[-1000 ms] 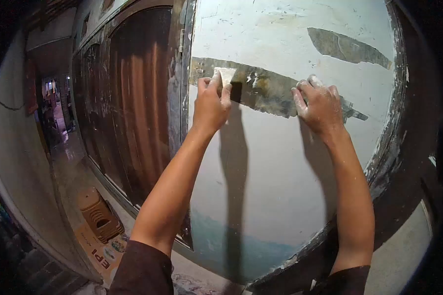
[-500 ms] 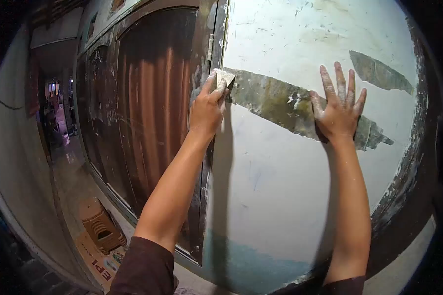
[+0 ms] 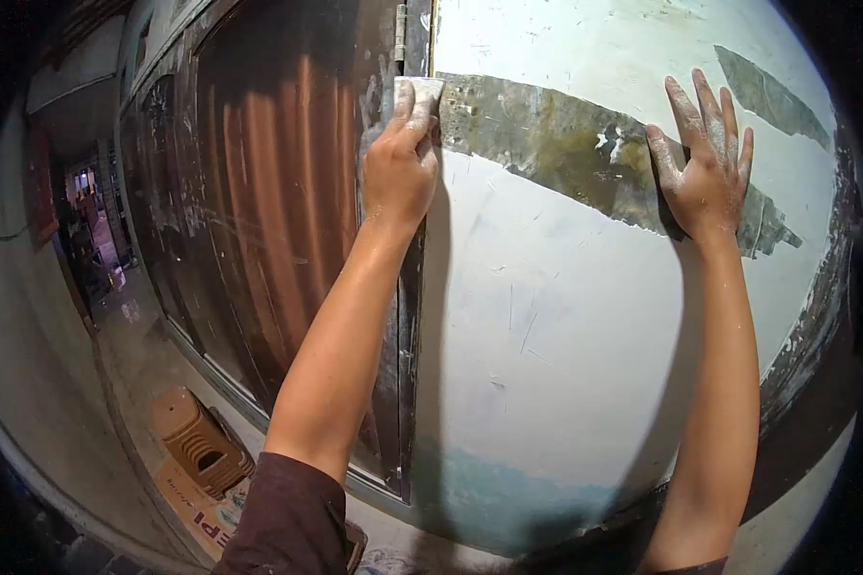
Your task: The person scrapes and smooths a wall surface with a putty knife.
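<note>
My left hand (image 3: 400, 172) grips a pale, dust-covered flat scraper or pad (image 3: 420, 88) by its lower part, at the left end of a bare grey-brown strip (image 3: 518, 134) in the white wall (image 3: 547, 326). Its exact kind cannot be made out. The dark wooden door frame (image 3: 379, 57) is right beside it. Across the strip's right part, my right hand (image 3: 705, 182) lies with its fingers spread against the wall, holding nothing. White dust coats the fingers of both hands.
Left of the wall is a dark door with reddish-brown curtains (image 3: 283, 182) and a metal hinge (image 3: 400, 34). A brown plastic stool (image 3: 201, 441) stands on the floor at lower left, by a cardboard piece (image 3: 177, 494). A passage recedes at far left.
The view has shifted, with the wall's strip now higher. The held piece has moved left and up, from the strip's end to the door frame's edge. My right hand stays spread on the wall.
</note>
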Tool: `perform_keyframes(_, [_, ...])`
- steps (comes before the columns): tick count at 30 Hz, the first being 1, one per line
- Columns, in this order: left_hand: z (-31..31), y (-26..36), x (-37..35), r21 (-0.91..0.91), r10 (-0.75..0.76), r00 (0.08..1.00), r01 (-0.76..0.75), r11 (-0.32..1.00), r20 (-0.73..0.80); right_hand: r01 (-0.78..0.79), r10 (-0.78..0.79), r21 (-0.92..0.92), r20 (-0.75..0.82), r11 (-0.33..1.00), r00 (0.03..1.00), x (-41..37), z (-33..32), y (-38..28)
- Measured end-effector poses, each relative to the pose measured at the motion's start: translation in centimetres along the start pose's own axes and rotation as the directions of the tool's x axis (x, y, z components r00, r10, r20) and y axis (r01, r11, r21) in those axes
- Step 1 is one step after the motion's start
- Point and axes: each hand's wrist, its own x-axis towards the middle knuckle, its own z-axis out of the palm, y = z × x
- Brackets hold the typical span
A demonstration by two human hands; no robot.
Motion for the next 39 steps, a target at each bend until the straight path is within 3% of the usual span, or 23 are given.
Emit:
perform_keyframes(1, [0.0,-0.4,0.2,0.073,0.075,0.997,-0.072,0.995,-0.034,0.015,-0.014,0.024,-0.02,1.0,1.0,0.0,0.0,0.2])
perform_keyframes(5, [0.3,-0.9,0.6,0.021,0.103,0.995,-0.102,0.995,-0.01,0.011,-0.011,-0.003,-0.015,1.0,1.0,0.1,0.0,0.1])
perform_keyframes(16, [-1.1,0.1,2.2,-0.031,0.04,0.996,-0.037,0.999,0.08,0.014,-0.013,-0.031,0.006,0.999,1.0,-0.7,0.7,-1.6])
perform_keyframes(18, [-1.3,0.0,2.0,-0.001,0.039,0.994,-0.039,0.999,0.102,-0.084,0.084,-0.049,0.002,0.995,0.996,-1.1,1.0,-4.0])
perform_keyframes(19, [-1.7,0.2,1.7,0.054,0.032,0.991,-0.039,0.998,0.132,-0.071,0.081,-0.105,0.096,0.992,0.992,-0.7,0.4,-5.0])
perform_keyframes(22, [-2.0,0.5,1.7,0.199,-0.021,0.975,-0.024,0.98,0.222,0.087,-0.08,-0.037,0.157,0.996,0.984,1.2,-0.2,-7.1])
perform_keyframes(24, [-2.2,0.5,2.0,0.281,-0.068,0.962,-0.01,0.96,0.264,0.078,-0.075,-0.018,0.132,0.997,0.988,1.7,0.2,-7.9])
perform_keyframes(27, [-1.9,-0.6,2.4,0.301,-0.001,0.972,-0.072,0.951,0.235,0.055,-0.052,-0.03,0.096,0.998,0.994,1.9,0.5,-8.2])
perform_keyframes(39, [-2.5,0.5,3.2,0.344,-0.103,0.954,0.0,0.939,0.281,0.049,-0.051,0.068,0.03,0.996,0.998,1.1,0.6,-8.1])
